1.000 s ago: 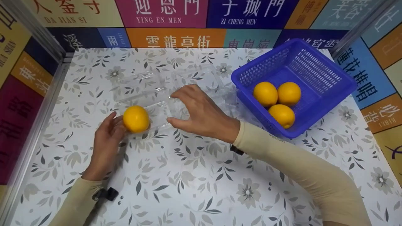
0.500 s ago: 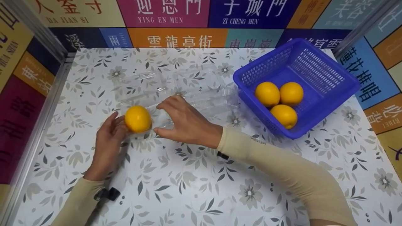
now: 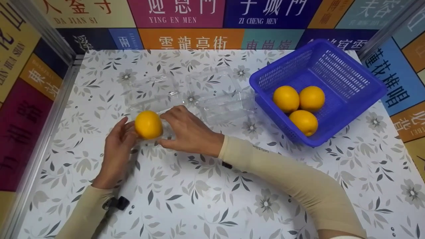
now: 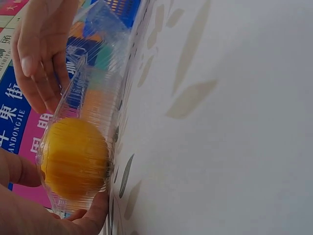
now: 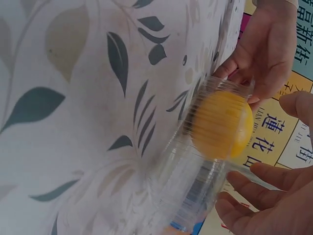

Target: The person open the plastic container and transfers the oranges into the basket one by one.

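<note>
An orange (image 3: 148,124) sits in the left end of a clear plastic box (image 4: 95,88), its side seen through the ribbed wall in both wrist views. My left hand (image 3: 119,146) grips that end of the box, thumb (image 4: 22,171) on the upper side and fingertips (image 4: 98,213) low by the table. Close to the orange on its right, my right hand (image 3: 192,132) is held over the box, thumb and fingers spread apart. The right wrist view shows nothing between the right fingers (image 5: 259,193).
Just behind the hands lie more clear plastic parts (image 3: 214,83), hard to see against the floral tabletop (image 3: 212,199). At the back right stands a purple basket (image 3: 352,116) with three oranges (image 3: 303,122). Printed panels (image 3: 182,15) wall the table's back and sides.
My right hand has moved left over the clear plastic box, closer to the orange. The left hand and the orange stay in place, while the head view shifts slightly.
</note>
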A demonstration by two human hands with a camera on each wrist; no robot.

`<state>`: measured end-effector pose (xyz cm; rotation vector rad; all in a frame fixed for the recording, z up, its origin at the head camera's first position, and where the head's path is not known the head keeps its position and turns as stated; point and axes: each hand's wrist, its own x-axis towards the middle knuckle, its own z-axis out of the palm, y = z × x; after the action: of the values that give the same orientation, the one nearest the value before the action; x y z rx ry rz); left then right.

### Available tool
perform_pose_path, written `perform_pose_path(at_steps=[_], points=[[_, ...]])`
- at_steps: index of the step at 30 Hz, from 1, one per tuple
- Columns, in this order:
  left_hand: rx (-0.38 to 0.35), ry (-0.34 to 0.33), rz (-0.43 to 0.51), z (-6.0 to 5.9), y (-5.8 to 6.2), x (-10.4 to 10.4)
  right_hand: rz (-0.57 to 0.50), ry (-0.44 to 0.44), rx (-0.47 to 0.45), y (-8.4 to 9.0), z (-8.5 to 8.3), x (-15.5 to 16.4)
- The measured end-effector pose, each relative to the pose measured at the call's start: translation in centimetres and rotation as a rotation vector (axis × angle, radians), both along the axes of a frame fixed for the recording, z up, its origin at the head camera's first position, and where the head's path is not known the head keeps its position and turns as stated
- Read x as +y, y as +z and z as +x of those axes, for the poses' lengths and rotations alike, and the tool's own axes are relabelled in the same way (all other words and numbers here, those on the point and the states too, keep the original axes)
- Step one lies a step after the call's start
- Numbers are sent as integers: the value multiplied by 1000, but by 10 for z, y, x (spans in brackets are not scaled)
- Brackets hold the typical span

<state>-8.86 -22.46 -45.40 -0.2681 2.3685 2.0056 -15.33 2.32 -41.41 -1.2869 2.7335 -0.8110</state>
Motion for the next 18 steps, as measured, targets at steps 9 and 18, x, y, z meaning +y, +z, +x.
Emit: perform_pose_path(at_steps=[9,18], points=[[-7,-9,-6,-1,0,1,52,0,15,-13,-3,-13],[-15,3,11,0,0,1,93,-74,43,-21,-3,-32]])
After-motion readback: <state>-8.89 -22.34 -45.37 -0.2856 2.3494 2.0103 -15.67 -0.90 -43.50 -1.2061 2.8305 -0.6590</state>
